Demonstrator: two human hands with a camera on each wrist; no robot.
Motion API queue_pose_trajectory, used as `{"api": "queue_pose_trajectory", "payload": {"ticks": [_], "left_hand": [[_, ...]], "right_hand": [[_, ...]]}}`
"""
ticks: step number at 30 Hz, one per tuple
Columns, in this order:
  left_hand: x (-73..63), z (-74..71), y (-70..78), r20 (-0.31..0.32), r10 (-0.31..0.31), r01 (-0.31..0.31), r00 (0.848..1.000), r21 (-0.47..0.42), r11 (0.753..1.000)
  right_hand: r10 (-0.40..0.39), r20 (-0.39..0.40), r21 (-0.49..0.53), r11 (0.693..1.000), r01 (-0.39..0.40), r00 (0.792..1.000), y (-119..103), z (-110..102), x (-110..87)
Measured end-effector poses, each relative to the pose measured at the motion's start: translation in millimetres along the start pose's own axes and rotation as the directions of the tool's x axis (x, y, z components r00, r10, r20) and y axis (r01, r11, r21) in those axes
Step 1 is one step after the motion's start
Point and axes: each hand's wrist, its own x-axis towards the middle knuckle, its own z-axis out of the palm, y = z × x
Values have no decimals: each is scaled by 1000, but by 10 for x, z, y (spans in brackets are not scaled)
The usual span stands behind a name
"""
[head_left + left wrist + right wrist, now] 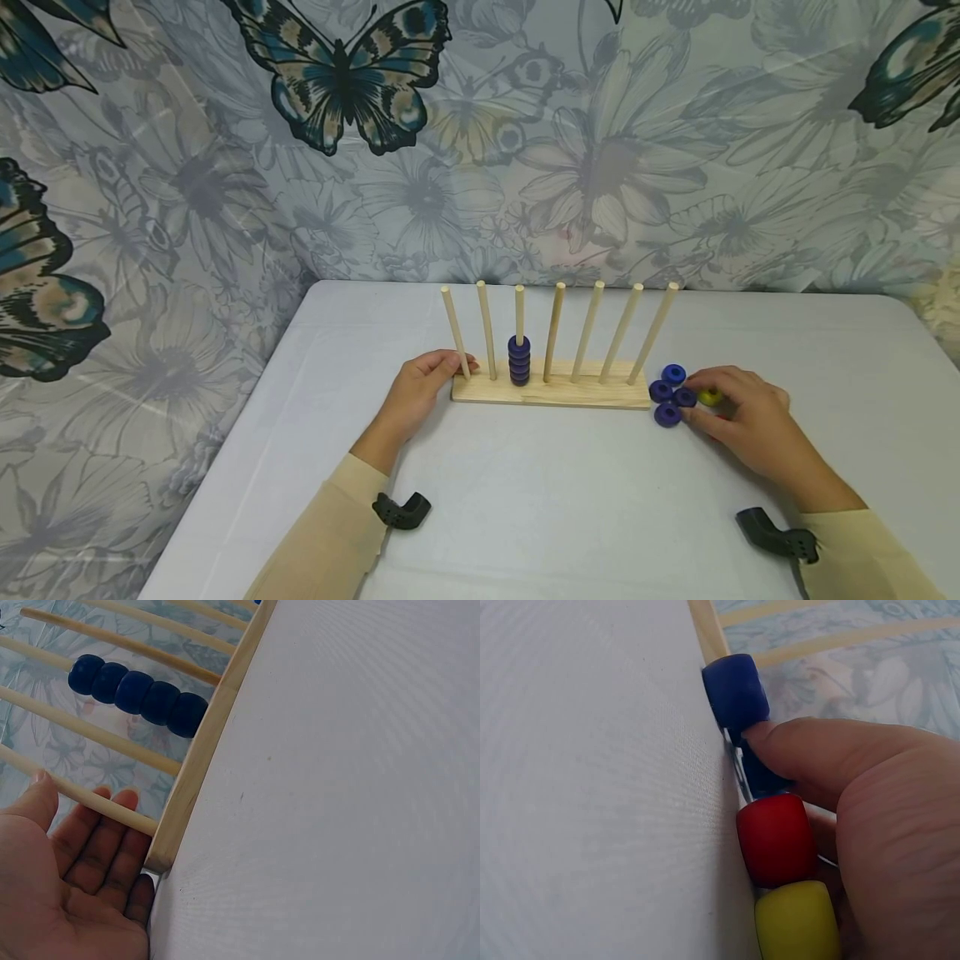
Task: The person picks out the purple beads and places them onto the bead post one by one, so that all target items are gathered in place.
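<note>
A wooden peg rack [555,395] with several upright pegs stands on the table. Several dark blue beads [519,362] are stacked on its third peg from the left. My left hand [420,385] holds the rack's left end, thumb and fingers on either side of the outermost peg [97,801]. Beyond the rack's right end lie loose blue beads [667,414]. My right hand [757,425] pinches one blue bead [684,397] of this group between thumb and index finger. Close under that hand are a red bead [777,840] and a yellow bead [798,922].
The table [555,500] has a white cover and meets a butterfly-patterned cloth [480,183] at its back edge. Bare pegs [588,333] rise from the middle and right of the rack. A black wrist mount [776,535] sits on each sleeve.
</note>
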Motion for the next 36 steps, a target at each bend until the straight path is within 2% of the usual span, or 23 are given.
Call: {"api": "queue_pose_trajectory", "payload": {"ticks": [8, 16, 24, 36], "left_hand": [[-2, -4, 4, 7, 2, -2, 1000, -22, 1000], [5, -2, -4, 9, -7, 7, 1000, -15, 1000], [-2, -4, 9, 11, -10, 10, 1000, -16, 1000], [6, -7, -18, 5, -12, 12, 1000, -2, 1000]], "right_hand": [[-6, -20, 9, 1000, 6, 1000, -43, -21, 0], [55, 6, 74, 996, -55, 998, -77, -30, -6], [118, 5, 39, 992, -118, 993, -155, -51, -3], [77, -78, 54, 996, -73, 994, -159, -51, -2]]}}
